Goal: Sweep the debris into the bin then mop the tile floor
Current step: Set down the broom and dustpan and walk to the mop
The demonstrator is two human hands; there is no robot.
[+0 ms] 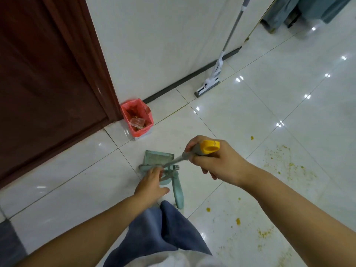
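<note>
On the shiny tile floor [250, 105], most of the job is left to do. From the person's hands, the mop [215, 73] is at 1 o'clock. It leans on the white wall and nobody is using it, so mopping has not begun. Its pole tips up toward 1 o'clock and its flat head sits on the floor.

The bin [142, 131] with the pink bag stands at 10 o'clock, by the door. Some rubbish is in it.

The green dustpan [158, 157] lies flat between the hands and the bin. Its open mouth points to 11 o'clock and its long handle points back to 5 o'clock, toward the person.

The broom [194, 151] is in the right hand [217, 162], which is wrapped tight round the grey grip below the yellow cap. Its thin rod slants down toward 8 o'clock, to the dustpan.

The left hand [152, 183] reaches to the low end of the broom with its thumb out. Its fingertips are hard to see, so it may or may not be pinching something.

Yellow crumbs [285, 162] lie from 3 to 5 o'clock, not swept up yet.
</note>
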